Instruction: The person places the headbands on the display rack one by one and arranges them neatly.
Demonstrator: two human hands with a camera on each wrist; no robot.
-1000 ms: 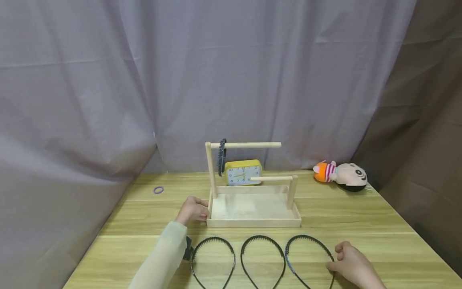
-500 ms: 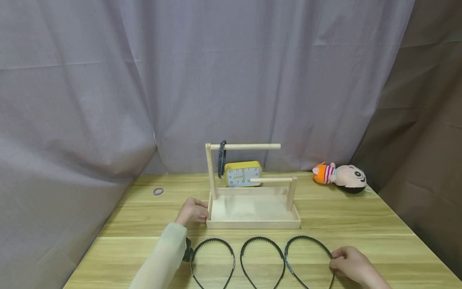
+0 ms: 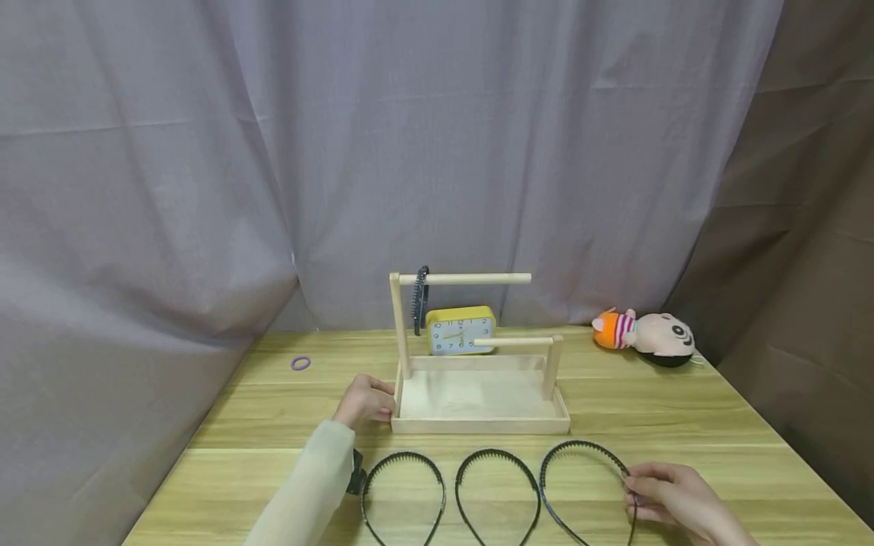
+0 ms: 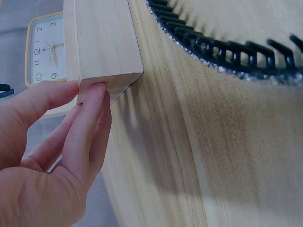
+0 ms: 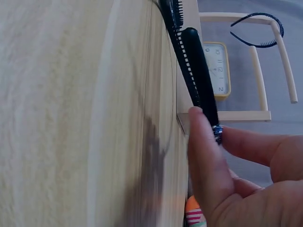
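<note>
My left hand [image 3: 366,400] grips the left end of the wooden tray stand [image 3: 480,426]; in the left wrist view its thumb and fingers [image 4: 85,137] pinch the tray's wall. My right hand [image 3: 672,497] pinches the side of the rightmost black toothed headband [image 3: 589,444], also seen between thumb and fingers in the right wrist view, where the headband [image 5: 201,71] looks tilted off the table. Two more headbands lie on the table, one in the middle [image 3: 497,453] and one at the left [image 3: 404,456]. Another headband [image 3: 419,300] hangs on the stand's upper bar [image 3: 478,278].
Behind the stand is a yellow clock [image 3: 461,331]. A purple hair ring [image 3: 300,363] lies at the table's left, a plush doll [image 3: 643,337] at its back right. The stand's lower bar [image 3: 514,342] points left. Grey curtains [image 3: 437,152] hang behind the table.
My right hand has closed on the rightmost headband, and its top edge has shifted slightly up in the head view. My left hand has stayed on the tray.
</note>
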